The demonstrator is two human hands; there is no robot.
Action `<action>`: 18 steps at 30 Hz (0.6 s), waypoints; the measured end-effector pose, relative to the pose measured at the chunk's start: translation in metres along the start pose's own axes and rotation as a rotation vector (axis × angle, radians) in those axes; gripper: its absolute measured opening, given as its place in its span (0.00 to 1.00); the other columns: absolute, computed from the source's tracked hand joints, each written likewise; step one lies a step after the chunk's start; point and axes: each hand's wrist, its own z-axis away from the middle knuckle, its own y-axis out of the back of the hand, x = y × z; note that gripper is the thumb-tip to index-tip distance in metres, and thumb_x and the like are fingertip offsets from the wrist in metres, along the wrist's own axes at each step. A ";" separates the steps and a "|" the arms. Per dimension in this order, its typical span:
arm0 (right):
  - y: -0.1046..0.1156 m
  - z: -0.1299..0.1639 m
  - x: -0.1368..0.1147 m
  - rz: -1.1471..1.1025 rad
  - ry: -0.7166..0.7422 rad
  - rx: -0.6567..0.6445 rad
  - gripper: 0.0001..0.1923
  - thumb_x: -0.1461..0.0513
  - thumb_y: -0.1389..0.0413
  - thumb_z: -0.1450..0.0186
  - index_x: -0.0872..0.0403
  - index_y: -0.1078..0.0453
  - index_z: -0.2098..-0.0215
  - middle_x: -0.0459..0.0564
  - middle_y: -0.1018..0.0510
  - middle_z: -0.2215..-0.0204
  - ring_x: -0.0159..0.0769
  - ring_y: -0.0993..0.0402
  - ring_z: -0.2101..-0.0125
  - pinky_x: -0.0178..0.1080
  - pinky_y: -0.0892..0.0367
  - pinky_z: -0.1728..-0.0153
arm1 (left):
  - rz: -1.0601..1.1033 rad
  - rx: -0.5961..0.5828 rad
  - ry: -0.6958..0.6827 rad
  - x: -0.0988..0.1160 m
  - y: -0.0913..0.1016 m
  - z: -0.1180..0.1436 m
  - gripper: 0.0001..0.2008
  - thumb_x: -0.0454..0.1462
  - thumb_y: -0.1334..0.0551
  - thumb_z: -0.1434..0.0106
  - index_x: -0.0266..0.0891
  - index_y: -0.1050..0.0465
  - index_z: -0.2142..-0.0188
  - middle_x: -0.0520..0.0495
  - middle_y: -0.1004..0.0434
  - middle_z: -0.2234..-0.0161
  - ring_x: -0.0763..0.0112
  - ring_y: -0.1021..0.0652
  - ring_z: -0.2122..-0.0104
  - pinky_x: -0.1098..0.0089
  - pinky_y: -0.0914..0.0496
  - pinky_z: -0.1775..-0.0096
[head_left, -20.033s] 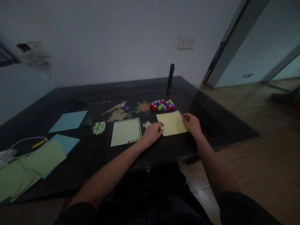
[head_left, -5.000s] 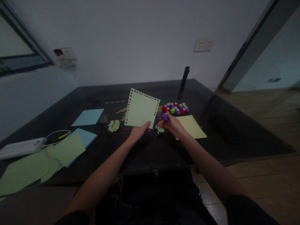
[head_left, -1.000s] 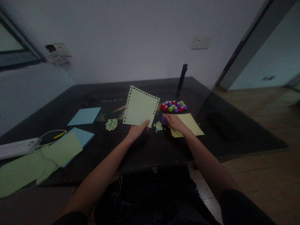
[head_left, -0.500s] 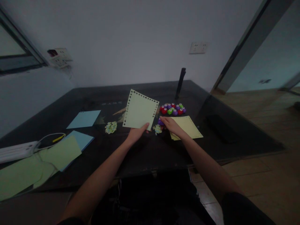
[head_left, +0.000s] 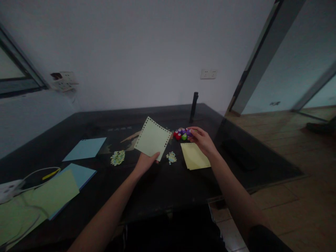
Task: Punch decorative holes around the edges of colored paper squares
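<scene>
My left hand [head_left: 145, 162] holds a pale green paper sheet [head_left: 152, 138] by its lower corner, lifted off the dark table [head_left: 162, 178] and tilted. Small punched holes line the sheet's edges. My right hand [head_left: 202, 140] reaches over the cluster of small red, purple and green paper punches [head_left: 180, 133], fingers closed around a purple punch [head_left: 189, 132]. A yellow sheet [head_left: 194, 156] with punched edges lies flat under my right wrist. A little heap of paper cut-outs [head_left: 171, 157] sits between my two hands.
A second heap of cut-outs [head_left: 117, 157] lies left of my left hand. Blue sheets [head_left: 84, 148] and green sheets [head_left: 54, 192] lie at the left, with a white power strip [head_left: 7, 187] and cable. A dark upright post [head_left: 193, 102] stands at the back.
My right hand has moved from the table beside the yellow sheet up and back to the punch cluster, holding a purple punch. The view has tilted upward. The green sheet stays raised.
</scene>
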 end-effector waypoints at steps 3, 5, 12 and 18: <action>0.031 -0.018 -0.001 -0.042 0.016 0.054 0.19 0.52 0.38 0.48 0.51 0.29 0.60 0.46 0.25 0.65 0.29 0.28 0.71 0.34 0.30 0.70 | -0.072 -0.092 -0.006 -0.003 0.006 -0.004 0.15 0.46 0.37 0.50 0.36 0.28 0.70 0.49 0.26 0.81 0.67 0.28 0.82 0.68 0.34 0.74; 0.053 -0.034 0.005 -0.090 0.010 0.099 0.18 0.56 0.35 0.50 0.51 0.28 0.62 0.45 0.25 0.67 0.29 0.28 0.71 0.34 0.29 0.67 | -0.095 -0.137 -0.017 0.000 0.008 -0.004 0.14 0.45 0.37 0.51 0.35 0.27 0.71 0.48 0.25 0.80 0.68 0.29 0.82 0.69 0.36 0.76; 0.098 -0.076 0.052 0.242 -0.107 0.328 0.11 0.64 0.37 0.48 0.56 0.30 0.67 0.48 0.23 0.71 0.31 0.25 0.73 0.36 0.26 0.68 | 0.000 -0.204 0.012 0.011 0.005 0.000 0.19 0.42 0.34 0.52 0.34 0.28 0.63 0.45 0.22 0.71 0.71 0.29 0.79 0.71 0.36 0.76; 0.109 -0.093 0.082 0.593 -0.114 0.411 0.10 0.65 0.38 0.50 0.57 0.27 0.67 0.52 0.22 0.69 0.38 0.25 0.65 0.39 0.31 0.61 | 0.057 -0.269 0.072 0.008 0.002 0.002 0.19 0.45 0.34 0.51 0.33 0.30 0.66 0.50 0.28 0.78 0.75 0.31 0.81 0.73 0.39 0.77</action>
